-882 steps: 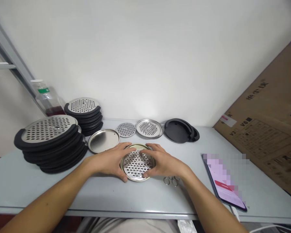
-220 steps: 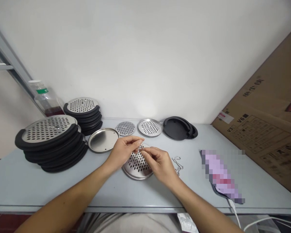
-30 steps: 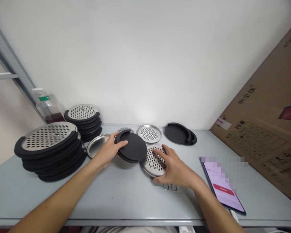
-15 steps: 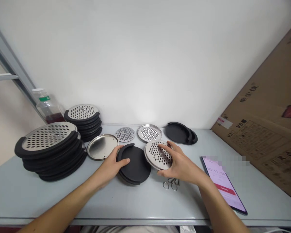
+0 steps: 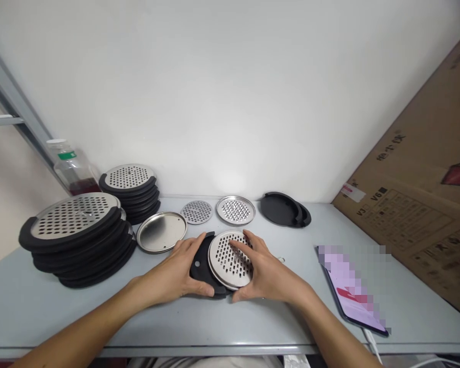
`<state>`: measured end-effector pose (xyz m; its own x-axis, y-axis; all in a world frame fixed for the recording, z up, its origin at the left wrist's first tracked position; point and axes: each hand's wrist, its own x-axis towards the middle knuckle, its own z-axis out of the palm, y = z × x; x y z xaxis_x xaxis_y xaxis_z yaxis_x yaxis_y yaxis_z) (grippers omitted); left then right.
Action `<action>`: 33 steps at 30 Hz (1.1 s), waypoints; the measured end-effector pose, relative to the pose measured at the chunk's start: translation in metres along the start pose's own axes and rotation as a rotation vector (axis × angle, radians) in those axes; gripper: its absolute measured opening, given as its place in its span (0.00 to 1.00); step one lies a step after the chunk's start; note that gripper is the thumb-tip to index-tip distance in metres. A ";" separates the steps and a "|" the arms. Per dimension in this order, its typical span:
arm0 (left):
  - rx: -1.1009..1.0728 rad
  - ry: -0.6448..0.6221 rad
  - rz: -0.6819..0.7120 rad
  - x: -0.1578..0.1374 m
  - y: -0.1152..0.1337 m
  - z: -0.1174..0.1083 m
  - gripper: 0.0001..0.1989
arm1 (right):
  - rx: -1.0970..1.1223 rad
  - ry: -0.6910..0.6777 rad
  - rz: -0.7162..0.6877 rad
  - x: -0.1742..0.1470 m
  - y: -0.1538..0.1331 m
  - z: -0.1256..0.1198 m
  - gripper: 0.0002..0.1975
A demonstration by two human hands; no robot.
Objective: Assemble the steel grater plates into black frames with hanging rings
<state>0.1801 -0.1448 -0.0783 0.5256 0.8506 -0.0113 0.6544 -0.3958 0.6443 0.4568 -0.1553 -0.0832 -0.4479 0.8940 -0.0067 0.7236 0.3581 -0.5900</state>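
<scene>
My left hand (image 5: 184, 268) is closed around the left edge of a round black holder (image 5: 201, 266), which has a raised rim and a small hole. My right hand (image 5: 255, 266) grips a round perforated metal disc (image 5: 230, 258) by its right side. That disc overlaps the holder's right part; whether it is seated inside the rim I cannot tell. Just beyond the hands lie a shallow metal dish (image 5: 161, 232), a flat perforated plate (image 5: 197, 212) and a rimmed perforated disc (image 5: 236, 210). Of the small metal rings (image 5: 281, 259), one shows beside my right hand; the others are hidden.
A large stack of disc-and-holder sets (image 5: 76, 240) stands at the left, a second stack (image 5: 129, 194) behind it near a plastic bottle (image 5: 74, 168). Spare black holders (image 5: 281, 208) lie at the back. A phone (image 5: 350, 294) with a cable and a cardboard box (image 5: 417, 189) are on the right.
My right hand has carried the perforated disc leftward onto the black holder. The holder has turned, its raised rim now on the left under my left hand. My right hand now covers most rings.
</scene>
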 end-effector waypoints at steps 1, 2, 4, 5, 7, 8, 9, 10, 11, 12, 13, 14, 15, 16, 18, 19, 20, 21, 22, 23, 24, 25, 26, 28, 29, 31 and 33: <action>0.009 -0.018 0.021 0.000 -0.001 -0.002 0.57 | 0.013 -0.009 -0.004 0.000 0.000 0.001 0.61; 0.015 -0.032 0.027 0.000 -0.003 -0.004 0.56 | 0.028 -0.019 -0.006 0.000 0.001 0.002 0.61; 0.026 -0.051 0.019 0.003 -0.003 -0.007 0.52 | 0.066 -0.039 -0.009 0.001 0.002 0.002 0.61; 0.033 -0.055 0.016 0.005 -0.002 -0.009 0.50 | 0.089 -0.047 -0.012 0.001 0.003 0.001 0.61; 0.058 -0.063 0.041 0.012 0.002 -0.013 0.46 | 0.139 -0.062 -0.021 0.002 0.005 -0.004 0.61; 0.075 -0.065 0.070 0.015 0.004 -0.015 0.43 | 0.160 -0.065 -0.025 0.002 0.006 -0.009 0.60; 0.092 -0.072 0.100 0.018 0.007 -0.016 0.41 | 0.175 -0.063 -0.029 0.002 0.008 -0.014 0.59; 0.106 -0.084 0.124 0.020 0.010 -0.018 0.40 | 0.181 -0.048 -0.031 0.001 0.010 -0.019 0.58; 0.116 -0.104 0.140 0.021 0.012 -0.018 0.40 | 0.185 -0.032 -0.034 0.001 0.013 -0.025 0.57; 0.119 -0.133 0.148 0.021 0.014 -0.019 0.42 | 0.186 -0.020 -0.049 0.000 0.015 -0.030 0.55; 0.118 -0.164 0.153 0.021 0.016 -0.018 0.44 | 0.190 -0.013 -0.071 -0.001 0.018 -0.035 0.53; 0.117 -0.197 0.161 0.019 0.016 -0.018 0.45 | 0.193 -0.018 -0.088 -0.002 0.020 -0.039 0.51; 0.118 -0.224 0.174 0.017 0.016 -0.017 0.47 | 0.192 -0.026 -0.101 -0.003 0.022 -0.042 0.50; 0.120 -0.240 0.191 0.016 0.015 -0.016 0.48 | 0.187 -0.038 -0.103 -0.003 0.024 -0.043 0.49; 0.119 -0.244 0.222 0.014 0.012 -0.013 0.47 | 0.163 -0.048 -0.087 -0.003 0.026 -0.043 0.48; 0.112 -0.235 0.228 0.013 0.010 -0.012 0.46 | 0.149 -0.044 -0.075 -0.002 0.026 -0.041 0.48; 0.100 -0.221 0.226 0.013 0.008 -0.011 0.45 | 0.138 -0.032 -0.067 -0.002 0.026 -0.039 0.47; 0.084 -0.207 0.220 0.013 0.006 -0.011 0.44 | 0.133 -0.017 -0.065 -0.001 0.025 -0.036 0.47; 0.069 -0.193 0.211 0.013 0.005 -0.010 0.44 | 0.133 -0.003 -0.069 0.000 0.024 -0.034 0.47; 0.056 -0.182 0.204 0.014 0.004 -0.010 0.43 | 0.136 0.009 -0.077 0.001 0.023 -0.032 0.47; 0.049 -0.173 0.200 0.014 0.003 -0.009 0.43 | 0.139 0.017 -0.084 0.001 0.022 -0.031 0.47; 0.045 -0.168 0.198 0.014 0.003 -0.009 0.43 | 0.142 0.022 -0.089 0.002 0.022 -0.030 0.48; 0.045 -0.164 0.198 0.014 0.003 -0.009 0.42 | 0.144 0.024 -0.090 0.002 0.022 -0.029 0.48; 0.053 -0.157 0.198 0.013 0.004 -0.009 0.42 | 0.147 0.025 -0.091 0.002 0.021 -0.028 0.48; 0.055 -0.152 0.197 0.012 0.004 -0.008 0.41 | 0.148 0.025 -0.094 0.002 0.021 -0.028 0.48; 0.052 -0.139 0.197 0.011 0.005 -0.008 0.40 | 0.146 0.026 -0.110 0.002 0.020 -0.026 0.48; 0.042 -0.128 0.201 0.011 0.004 -0.008 0.38 | 0.132 0.028 -0.124 0.003 0.017 -0.023 0.47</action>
<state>0.1848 -0.1344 -0.0698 0.7106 0.7035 0.0150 0.5505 -0.5691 0.6108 0.4798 -0.1405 -0.0746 -0.5132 0.8531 0.0935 0.5882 0.4290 -0.6856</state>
